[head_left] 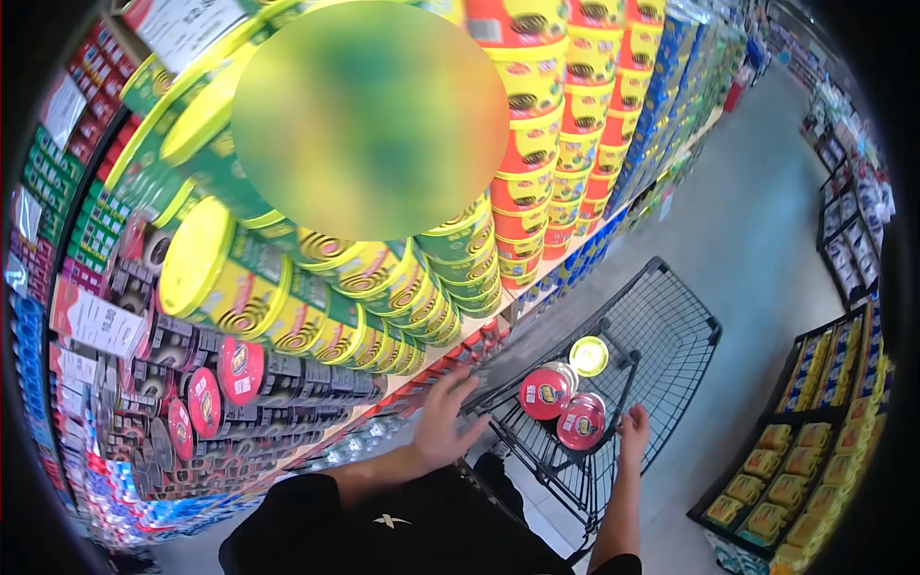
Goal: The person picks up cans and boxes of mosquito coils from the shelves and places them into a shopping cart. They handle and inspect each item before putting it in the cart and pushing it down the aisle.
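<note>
The cart [671, 326] is held at its near edge by the right hand [633, 422], whose fingers are closed around the wire rim. Two red tins [546, 391] are carried in the cart's child seat, just left of the right hand, with a yellow tin [588, 356] directly beyond them. The left hand [446, 417] is spread flat with fingers apart and nothing is held in it. It is positioned just left of the cart's near corner, close to the shelf edge [422, 369]. Whether that edge is touched cannot be told.

Above and left of the left hand, green tins [287, 307] with yellow lids are stacked on the shelf. Dark tins [240, 369] with red lids are stored below them, further left. Red tubs [527, 115] are stacked beyond the left hand. The grey floor [757, 220] extends beyond the cart. A bin [815, 431] of yellow packets stands well to the right of the right hand.
</note>
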